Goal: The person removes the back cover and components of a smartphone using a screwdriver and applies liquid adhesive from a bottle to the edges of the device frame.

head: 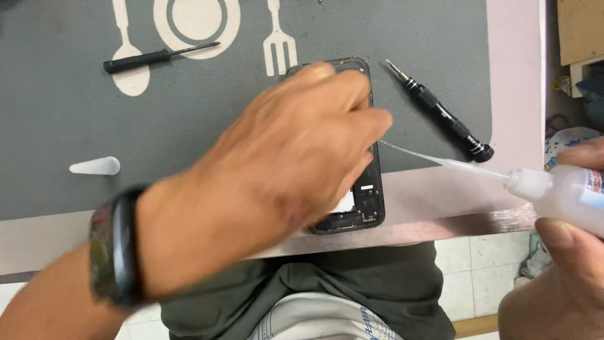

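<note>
My left hand (296,145) lies across an opened black phone frame (368,195) on the grey mat (56,94), fingers pressed on its upper part and covering most of it. A dark band sits on that wrist. My right hand (566,252) at the right edge grips a translucent squeeze bottle (563,189) whose long thin nozzle (440,162) points left, its tip close to the phone's right side near my left fingers.
A black precision screwdriver (443,113) lies right of the phone. A slimmer black screwdriver (157,56) rests at the upper left of the mat. A white cone-shaped cap (95,166) lies at the left. The pink table edge (516,75) runs along the right.
</note>
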